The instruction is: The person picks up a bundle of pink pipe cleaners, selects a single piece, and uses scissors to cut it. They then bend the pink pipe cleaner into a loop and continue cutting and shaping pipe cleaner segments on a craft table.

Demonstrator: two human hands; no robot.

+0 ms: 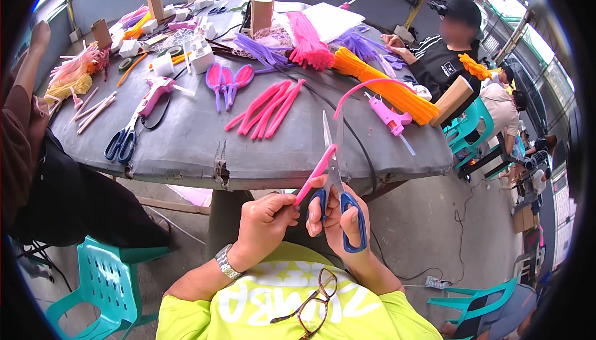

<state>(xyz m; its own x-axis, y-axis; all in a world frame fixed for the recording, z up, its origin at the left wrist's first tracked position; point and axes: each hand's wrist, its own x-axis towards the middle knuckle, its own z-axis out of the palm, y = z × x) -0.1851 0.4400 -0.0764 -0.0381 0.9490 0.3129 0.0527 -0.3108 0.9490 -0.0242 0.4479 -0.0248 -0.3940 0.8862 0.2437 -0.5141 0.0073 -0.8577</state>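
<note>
Just past the table's near edge, my left hand (270, 216) pinches a short bunch of pink pipe cleaners (315, 175). Its upper end lies at the blades of the scissors (335, 175). My right hand (347, 216) has fingers through the blue handles, and the blades point up, spread apart. Near the blade tips, a long pink pipe cleaner (372, 81) curves off to the right; whether it joins the bunch I cannot tell. Several folded pink pipe cleaners (267, 109) lie on the table ahead, beside pink-and-purple looped petals (228, 82).
The grey-covered table (180, 147) has a torn front edge. On it lie a pink glue gun (390, 116), orange pipe cleaners (385, 85), another glue gun (154, 95) and blue-handled scissors (123, 141). A black cable runs over the edge. People are at both sides; a teal chair (99, 284) stands lower left.
</note>
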